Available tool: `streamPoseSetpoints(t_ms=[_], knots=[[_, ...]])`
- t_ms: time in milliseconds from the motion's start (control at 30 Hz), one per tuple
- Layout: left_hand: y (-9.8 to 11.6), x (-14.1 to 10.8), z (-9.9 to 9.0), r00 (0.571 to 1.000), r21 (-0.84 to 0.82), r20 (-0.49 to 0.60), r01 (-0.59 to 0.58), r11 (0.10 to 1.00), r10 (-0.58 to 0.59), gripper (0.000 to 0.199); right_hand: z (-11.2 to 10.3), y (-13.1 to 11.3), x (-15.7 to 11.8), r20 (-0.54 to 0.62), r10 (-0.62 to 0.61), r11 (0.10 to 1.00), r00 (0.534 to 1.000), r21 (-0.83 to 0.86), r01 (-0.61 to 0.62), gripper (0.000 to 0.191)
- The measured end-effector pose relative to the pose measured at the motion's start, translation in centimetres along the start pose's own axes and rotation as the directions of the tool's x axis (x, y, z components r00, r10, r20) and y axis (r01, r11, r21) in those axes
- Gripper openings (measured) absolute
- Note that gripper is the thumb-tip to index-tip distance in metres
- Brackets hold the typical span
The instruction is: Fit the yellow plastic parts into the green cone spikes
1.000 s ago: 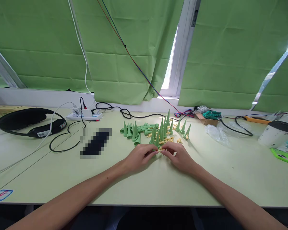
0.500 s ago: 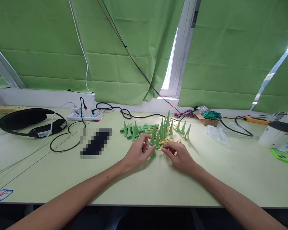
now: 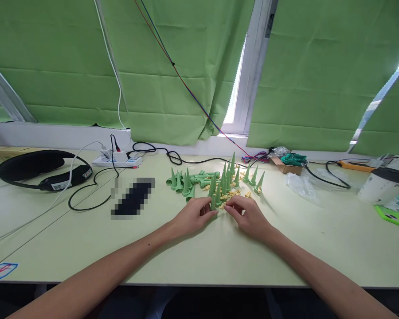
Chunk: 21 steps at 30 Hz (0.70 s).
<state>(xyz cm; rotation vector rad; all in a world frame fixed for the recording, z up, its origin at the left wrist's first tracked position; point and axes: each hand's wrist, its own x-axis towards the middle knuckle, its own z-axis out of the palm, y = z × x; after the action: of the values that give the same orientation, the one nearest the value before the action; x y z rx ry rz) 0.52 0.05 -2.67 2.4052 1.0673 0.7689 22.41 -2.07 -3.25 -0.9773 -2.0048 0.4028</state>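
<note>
My left hand [image 3: 197,215] is closed around the lower part of a green plastic cone [image 3: 213,202], which stands upright between thumb and fingers. Across from it, my right hand [image 3: 249,217] pinches thumb and forefinger together at a small yellow plastic piece [image 3: 223,206]; the fingers partly cover it. Several green cones [image 3: 232,164] stand just behind both hands, with loose yellow pieces [image 3: 234,193] scattered among their bases. Behind the left hand lies a heap of green tubular parts [image 3: 206,176].
Three cones [image 3: 253,178] stand to the right, near a crumpled plastic bag [image 3: 301,186] and a small cardboard box [image 3: 287,167]. A black neckband device [image 3: 29,170], a power strip [image 3: 116,160] and cables lie left. A green phone [image 3: 394,218] rests at far right.
My left hand has moved down and toward me, closing around the near green cone. A green part behind that hand has come into view. My right hand has hardly moved.
</note>
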Motion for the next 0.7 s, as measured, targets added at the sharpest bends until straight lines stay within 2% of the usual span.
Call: streamPoseSetpoints(t_ms=[300,700], knots=[[0.39,-0.14,-0.04,0.997,-0.051,-0.037,-0.066,0.997,0.064,0.015,0.04,0.1,-0.1,0.033,-0.02,1.0,0.999,0.007,0.02,0.024],[0.3,-0.16,0.05,0.997,-0.038,-0.031,-0.07,0.997,0.069,0.014,0.03,-0.13,-0.15,0.053,-0.008,1.0,0.999,0.007,0.008,0.018]])
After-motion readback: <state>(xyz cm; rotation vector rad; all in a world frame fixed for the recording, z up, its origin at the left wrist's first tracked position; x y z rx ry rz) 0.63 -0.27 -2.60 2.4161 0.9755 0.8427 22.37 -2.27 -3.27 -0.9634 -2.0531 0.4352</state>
